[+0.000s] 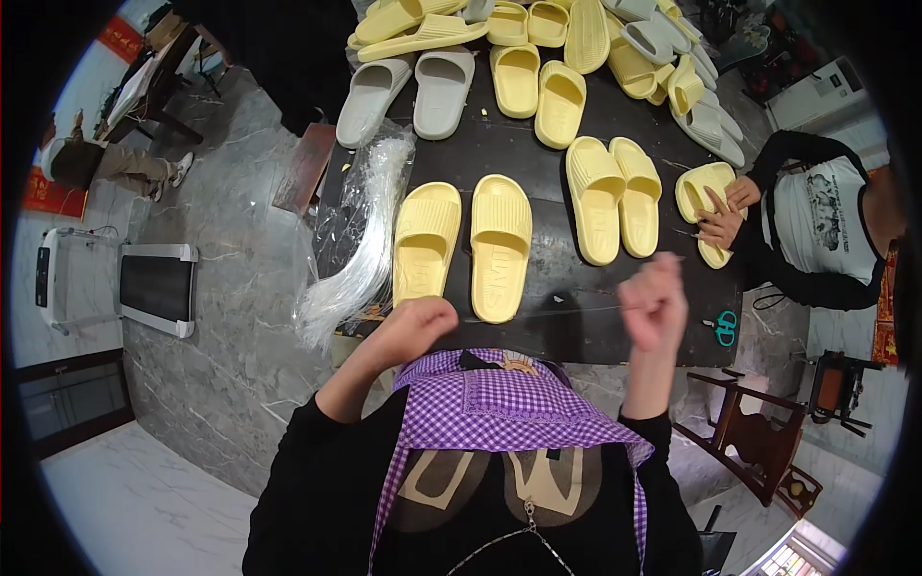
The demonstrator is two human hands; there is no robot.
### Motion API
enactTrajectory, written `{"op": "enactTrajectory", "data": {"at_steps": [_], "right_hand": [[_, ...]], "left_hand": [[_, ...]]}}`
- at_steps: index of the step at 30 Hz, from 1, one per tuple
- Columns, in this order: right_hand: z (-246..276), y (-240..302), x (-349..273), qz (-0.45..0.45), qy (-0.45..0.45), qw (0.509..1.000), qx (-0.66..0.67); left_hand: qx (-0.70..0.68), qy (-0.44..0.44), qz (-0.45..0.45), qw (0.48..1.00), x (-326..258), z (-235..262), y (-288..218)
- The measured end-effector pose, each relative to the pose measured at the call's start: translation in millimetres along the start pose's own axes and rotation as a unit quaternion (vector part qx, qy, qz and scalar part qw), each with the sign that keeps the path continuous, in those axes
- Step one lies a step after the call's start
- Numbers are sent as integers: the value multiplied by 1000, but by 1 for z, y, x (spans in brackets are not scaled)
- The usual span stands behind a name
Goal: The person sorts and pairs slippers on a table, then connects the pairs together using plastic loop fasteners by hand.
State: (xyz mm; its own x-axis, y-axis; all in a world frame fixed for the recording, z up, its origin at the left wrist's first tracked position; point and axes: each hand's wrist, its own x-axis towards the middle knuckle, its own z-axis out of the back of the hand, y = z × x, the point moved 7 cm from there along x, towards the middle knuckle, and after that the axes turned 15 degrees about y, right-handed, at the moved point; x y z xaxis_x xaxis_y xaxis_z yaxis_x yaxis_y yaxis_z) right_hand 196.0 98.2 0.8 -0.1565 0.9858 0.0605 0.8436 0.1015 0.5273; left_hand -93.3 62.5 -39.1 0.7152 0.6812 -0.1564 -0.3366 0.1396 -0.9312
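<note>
A thin clear strand [576, 310] runs between my two hands near the table's front edge. My left hand [413, 328] is closed on its left end, just in front of a yellow slide slipper [423, 240]. My right hand [655, 302], slightly blurred, is a raised fist gripping the other end. Beside the first slipper lies its mate, another yellow slide [501, 248], with the strand passing by its heel. To the left, a long bundle of clear strands [360, 245] spills from a plastic wrapper over the table edge.
A yellow pair [600, 197] lies farther right, and grey slides [444, 94] with more yellow ones crowd the far side. Teal-handled scissors [726, 328] rest at the right corner of the dark table [547, 336]. A co-worker's hands [725, 211] touch yellow slides at the right.
</note>
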Motion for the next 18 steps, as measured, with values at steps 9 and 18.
{"op": "enactTrajectory", "data": {"at_steps": [9, 18], "right_hand": [[62, -203, 35, -259, -155, 942, -145], [73, -186, 56, -158, -207, 963, -74]], "left_hand": [[294, -318, 93, 897, 32, 31, 71], [323, -194, 8, 926, 67, 5, 65]]}}
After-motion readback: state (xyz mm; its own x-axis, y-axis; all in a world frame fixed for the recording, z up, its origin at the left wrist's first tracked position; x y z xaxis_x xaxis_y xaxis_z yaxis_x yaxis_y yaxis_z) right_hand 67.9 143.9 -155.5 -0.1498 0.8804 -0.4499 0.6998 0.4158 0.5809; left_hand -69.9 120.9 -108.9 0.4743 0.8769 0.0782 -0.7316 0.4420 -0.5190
